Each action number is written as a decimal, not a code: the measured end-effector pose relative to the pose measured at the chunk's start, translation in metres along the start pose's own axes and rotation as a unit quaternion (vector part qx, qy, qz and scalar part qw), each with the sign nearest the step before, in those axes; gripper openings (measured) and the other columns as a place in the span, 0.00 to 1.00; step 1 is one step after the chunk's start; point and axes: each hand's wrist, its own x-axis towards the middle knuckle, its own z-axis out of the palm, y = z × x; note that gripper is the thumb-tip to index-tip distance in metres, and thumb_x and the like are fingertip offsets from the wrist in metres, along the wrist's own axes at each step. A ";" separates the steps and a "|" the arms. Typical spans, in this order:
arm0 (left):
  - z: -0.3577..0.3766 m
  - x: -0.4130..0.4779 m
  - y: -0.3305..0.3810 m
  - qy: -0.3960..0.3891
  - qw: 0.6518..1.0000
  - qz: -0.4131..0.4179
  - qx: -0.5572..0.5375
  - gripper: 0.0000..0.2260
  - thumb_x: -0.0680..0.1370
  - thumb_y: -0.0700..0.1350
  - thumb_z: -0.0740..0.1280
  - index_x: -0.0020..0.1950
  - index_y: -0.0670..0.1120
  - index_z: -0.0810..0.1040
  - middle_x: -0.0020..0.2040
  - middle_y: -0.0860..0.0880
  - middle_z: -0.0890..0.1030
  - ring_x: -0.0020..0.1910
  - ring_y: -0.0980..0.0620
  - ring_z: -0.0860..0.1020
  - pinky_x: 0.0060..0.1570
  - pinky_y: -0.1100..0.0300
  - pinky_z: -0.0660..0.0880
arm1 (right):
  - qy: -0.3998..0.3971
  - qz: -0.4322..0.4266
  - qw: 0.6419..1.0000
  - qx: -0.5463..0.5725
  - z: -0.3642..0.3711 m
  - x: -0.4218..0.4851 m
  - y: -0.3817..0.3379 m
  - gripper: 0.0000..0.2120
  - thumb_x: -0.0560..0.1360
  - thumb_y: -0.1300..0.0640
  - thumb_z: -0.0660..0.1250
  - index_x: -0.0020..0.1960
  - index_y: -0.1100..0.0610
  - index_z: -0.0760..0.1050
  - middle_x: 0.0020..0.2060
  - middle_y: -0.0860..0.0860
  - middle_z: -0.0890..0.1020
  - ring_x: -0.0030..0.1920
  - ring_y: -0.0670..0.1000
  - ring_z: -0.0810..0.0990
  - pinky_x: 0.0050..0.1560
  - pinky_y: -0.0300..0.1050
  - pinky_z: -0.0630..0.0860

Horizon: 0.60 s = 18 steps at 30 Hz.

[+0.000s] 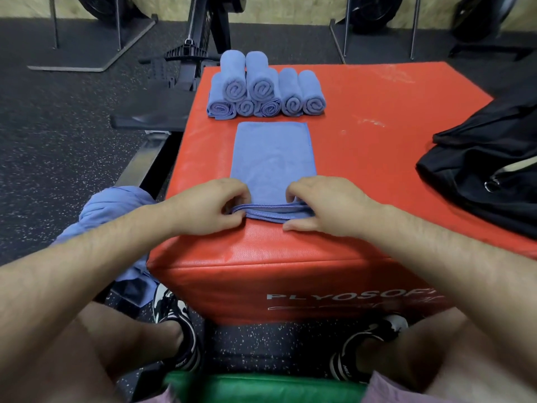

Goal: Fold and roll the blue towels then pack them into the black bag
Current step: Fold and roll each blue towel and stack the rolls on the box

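Head view: seven rolled towels sit stacked on the red surface. The left hand and right hand pinch the folded towel at its near hem, likely starting its roll. Loose towels remain at the left, and packing the black bag seems not yet begun.

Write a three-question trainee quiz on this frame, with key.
1. True or false: the black bag lies on the floor.
2. How many rolled towels sit on the red box? A 5, B 7, C 9.
3. Fill in: the left hand and right hand pinch the ____ edge of the flat towel.
Key: 1 false, it lies on the box; 2 B; 3 near.
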 end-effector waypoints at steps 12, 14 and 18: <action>0.002 0.005 0.011 0.017 0.991 0.016 0.131 0.11 0.73 0.48 0.70 0.50 0.46 0.71 0.44 0.51 0.74 0.42 0.47 0.74 0.39 0.59 0.63 | 0.009 0.001 1.000 -0.024 -0.011 0.001 -0.004 0.15 0.74 0.55 0.61 0.60 0.54 0.71 0.47 0.53 0.82 0.48 0.60 0.80 0.43 0.52 0.74; -0.001 0.002 0.011 0.015 0.990 0.014 0.139 0.09 0.72 0.44 0.67 0.51 0.45 0.73 0.44 0.48 0.77 0.42 0.46 0.75 0.39 0.59 0.64 | -0.007 -0.001 1.000 0.006 -0.013 -0.002 0.002 0.14 0.74 0.56 0.61 0.59 0.53 0.71 0.48 0.53 0.82 0.48 0.59 0.80 0.42 0.50 0.71; -0.007 -0.005 0.008 0.030 0.996 0.006 0.085 0.09 0.75 0.43 0.64 0.55 0.45 0.78 0.47 0.49 0.81 0.43 0.51 0.76 0.42 0.64 0.66 | -0.023 0.014 0.997 0.068 -0.012 -0.009 0.015 0.10 0.75 0.58 0.62 0.57 0.53 0.74 0.49 0.50 0.81 0.49 0.55 0.79 0.45 0.47 0.71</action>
